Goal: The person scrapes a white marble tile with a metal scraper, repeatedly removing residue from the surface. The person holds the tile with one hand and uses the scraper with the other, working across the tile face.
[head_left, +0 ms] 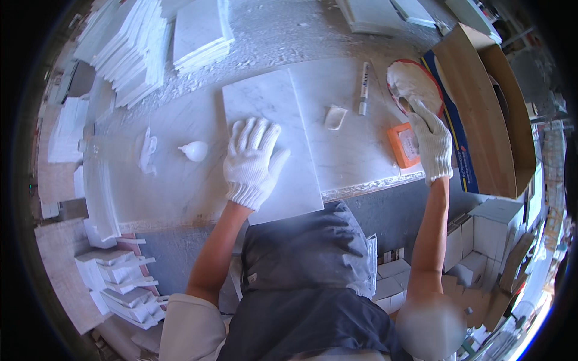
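Observation:
My left hand (253,155), in a white knit glove, lies flat with fingers stretched on a pale grey-veined marble tile (301,174). The tile rests on the worktable, its near end jutting past the front edge toward my lap. On the right, my gloved right hand (432,141) reaches to a round red-rimmed tub (415,84) of white paste. Its fingers are closed together at the tub's near rim; a small brownish thing shows at the fingertips, too hidden to name. Close beside that wrist sits an orange-edged rectangular block (404,146).
A white marker (364,88) and a small whitish piece (335,117) lie between my hands. Left of the tile is a white bulb-shaped thing (194,151). Tile stacks (201,33) stand at the back. An open cardboard box (481,114) stands right of the tub.

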